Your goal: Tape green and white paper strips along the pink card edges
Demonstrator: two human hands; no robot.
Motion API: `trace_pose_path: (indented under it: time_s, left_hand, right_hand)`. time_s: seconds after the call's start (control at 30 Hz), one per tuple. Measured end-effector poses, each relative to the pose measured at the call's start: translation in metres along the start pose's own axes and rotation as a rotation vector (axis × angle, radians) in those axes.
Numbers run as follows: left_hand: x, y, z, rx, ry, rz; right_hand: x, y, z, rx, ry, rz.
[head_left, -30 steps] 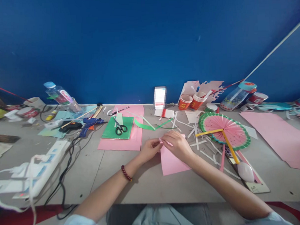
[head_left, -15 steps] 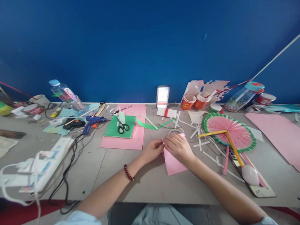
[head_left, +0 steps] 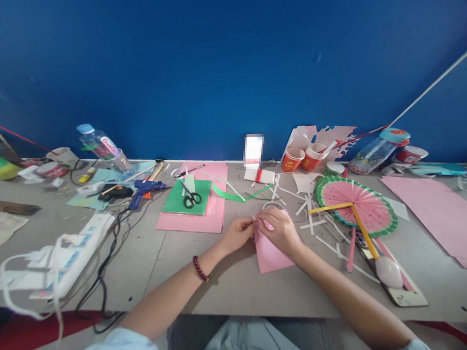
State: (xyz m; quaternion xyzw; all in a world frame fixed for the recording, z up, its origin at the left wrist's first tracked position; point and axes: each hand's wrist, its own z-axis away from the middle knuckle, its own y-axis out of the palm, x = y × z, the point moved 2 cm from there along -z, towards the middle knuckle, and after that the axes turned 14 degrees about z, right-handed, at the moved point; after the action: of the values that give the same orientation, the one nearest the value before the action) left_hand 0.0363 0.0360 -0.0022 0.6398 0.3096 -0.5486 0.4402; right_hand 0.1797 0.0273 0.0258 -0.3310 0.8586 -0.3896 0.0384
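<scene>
Both hands meet over a sheet of pink paper (head_left: 271, 253) near the middle of the table. My left hand (head_left: 238, 233) pinches the paper's upper left edge between thumb and fingers. Against its fingertips, my right hand (head_left: 276, 225) bends over the same edge, its fingers closed on the paper; the back of the hand covers the sheet's upper part. To the right lies a round watermelon-pattern paper fan (head_left: 366, 200) with yellow sticks. Black-handled scissors (head_left: 191, 199) rest on a green square sheet (head_left: 172, 201), which lies on larger pink paper (head_left: 220, 217).
A blue glue gun (head_left: 145, 189) and a white power strip (head_left: 82, 254) with trailing cords lie at left. White paper strips (head_left: 313, 220) are scattered beyond my right hand. Red paper cups (head_left: 293, 159) stand by the blue wall. More pink paper (head_left: 440, 217) lies far right.
My right hand's fingers have shifted slightly along the pink paper's edge and curl a little more. The left hand stays nearly where it was.
</scene>
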Motion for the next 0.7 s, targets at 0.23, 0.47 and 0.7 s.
trace_pose_path:
  time_s: [0.23, 0.47, 0.7]
  left_hand:
    - [-0.006, 0.002, 0.001, 0.021, 0.019, -0.023]
    - [-0.005, 0.003, 0.003, 0.037, 0.009, -0.038]
    - [-0.005, 0.003, 0.002, 0.004, -0.074, 0.101]
  right_hand:
    - [0.001, -0.002, 0.0, -0.006, -0.106, 0.074]
    - [0.002, -0.001, 0.001, 0.014, -0.016, 0.063]
    - [-0.027, -0.008, -0.003, -0.036, 0.467, -0.178]
